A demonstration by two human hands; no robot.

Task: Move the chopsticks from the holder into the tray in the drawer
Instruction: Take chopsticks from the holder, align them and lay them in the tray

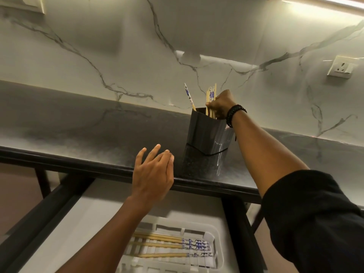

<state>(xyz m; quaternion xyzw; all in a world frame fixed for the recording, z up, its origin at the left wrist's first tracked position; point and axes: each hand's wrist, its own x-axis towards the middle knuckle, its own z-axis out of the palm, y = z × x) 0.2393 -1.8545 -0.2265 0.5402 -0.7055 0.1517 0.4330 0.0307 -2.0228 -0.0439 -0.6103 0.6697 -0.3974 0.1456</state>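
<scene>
Dark stone counter [98, 138] runs across the view against a marbled wall. Below its front edge the drawer [110, 205] stands pulled out, with the white slotted tray [215, 240] sitting at its near end.

Black holder [206, 133] stands upright on the counter, well back from the edge and above the drawer's right half.

Right hand [220, 104] reaches over the holder's far rim, fingers curled tight around a bundle of chopsticks [211, 95] whose lower ends are down inside the holder. A beaded bracelet [235, 113] sits on that wrist. Left hand [152, 174] hovers over the counter edge, fingers spread and relaxed, holding nothing.

One lone chopstick [189, 96] leans off to the left in the holder, outside the grip. Several chopsticks in the tray [167, 245] already lie side by side, patterned ends to the right.

Step in hand, by judgement: lifting the bundle clear.
- Pull straight up until the tips pass the rim; a slanted pull could tip the light holder.
- The free left hand is near enough to steady the holder.
- Keep the bundle squeezed evenly so no stick slides out.
- Lay them parallel to those in the tray, patterned ends the same way.
- The leaning one needs a separate pick.
</scene>
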